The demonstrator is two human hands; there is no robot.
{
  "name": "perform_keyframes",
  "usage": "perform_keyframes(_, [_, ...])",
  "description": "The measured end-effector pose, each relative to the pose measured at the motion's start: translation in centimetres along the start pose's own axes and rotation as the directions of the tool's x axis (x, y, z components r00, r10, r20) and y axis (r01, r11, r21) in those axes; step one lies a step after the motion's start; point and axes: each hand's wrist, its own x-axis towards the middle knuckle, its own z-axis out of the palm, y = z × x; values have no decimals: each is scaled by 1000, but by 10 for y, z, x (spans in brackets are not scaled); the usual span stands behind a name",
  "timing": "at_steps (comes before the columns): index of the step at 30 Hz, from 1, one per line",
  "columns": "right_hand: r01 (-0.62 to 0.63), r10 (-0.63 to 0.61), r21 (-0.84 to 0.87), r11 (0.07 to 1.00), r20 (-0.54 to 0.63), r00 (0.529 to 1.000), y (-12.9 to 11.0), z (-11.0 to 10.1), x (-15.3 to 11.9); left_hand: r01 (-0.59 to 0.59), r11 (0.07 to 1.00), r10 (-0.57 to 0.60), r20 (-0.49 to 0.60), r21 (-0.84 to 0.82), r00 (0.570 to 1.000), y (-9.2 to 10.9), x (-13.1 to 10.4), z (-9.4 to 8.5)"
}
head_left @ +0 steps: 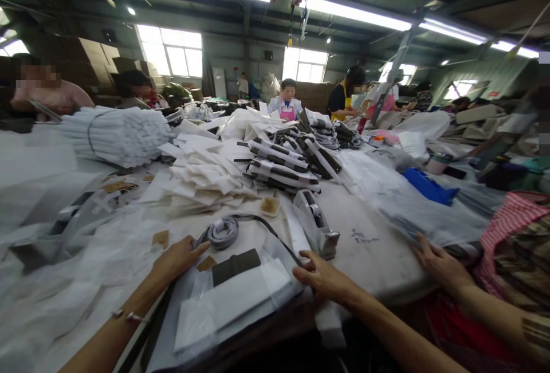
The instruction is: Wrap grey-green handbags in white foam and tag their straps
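Note:
A grey strap wound into a coil (221, 232) lies on the table in front of me, with a white band round part of it. From the coil, one length of strap (268, 225) curves right to my right hand (324, 278), whose fingers are closed at its end. My left hand (180, 257) pinches the strap at the coil's left side. Between my hands rest a folded dark grey fabric piece (236, 266) and a white folded packet (240, 301), partly in clear plastic. My right fingertips also sit close to the packet's right edge.
A tape dispenser (315, 221) stands just beyond my right hand. Behind are heaped white sheets (206, 175), banded dark bundles (281, 169) and a tied white bundle (116, 132). At right, a co-worker's hand (442, 267) touches plastic film near a blue item (429, 185).

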Motion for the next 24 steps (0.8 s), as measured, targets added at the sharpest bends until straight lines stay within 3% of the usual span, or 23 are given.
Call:
perform_keyframes(5, [-9,14,180,984,-30,999,-7,14,-5,10,989,-11,8,149,1000,16,0,-2])
perform_keyframes(8, [20,7,329,944,-80,997,-8,22,-14,-1,989,13,-80,150,997,13,-8,-10])
perform_keyframes(11, [134,-81,419,898,-141,987,-18,15,-22,-10,993,35,-218,114,975,15,-16,-36])
perform_keyframes(14, [238,-159,527,816,-192,969,-40,-11,-22,-20,994,53,-323,104,945,35,-14,-85])
perform_keyframes(17, [297,-137,597,745,-299,944,-67,-48,-5,-64,988,123,-456,143,881,80,6,-147])
perform_keyframes(19, [349,-115,621,702,-385,916,-86,-75,16,-150,979,202,-548,139,812,122,32,-187])
perform_keyframes(22, [451,-118,646,616,-490,864,-118,-124,57,-411,907,367,-644,89,672,193,85,-237])
perform_keyframes(24, [487,-102,656,577,-534,839,-137,-161,87,-508,859,422,-657,68,625,239,126,-261])
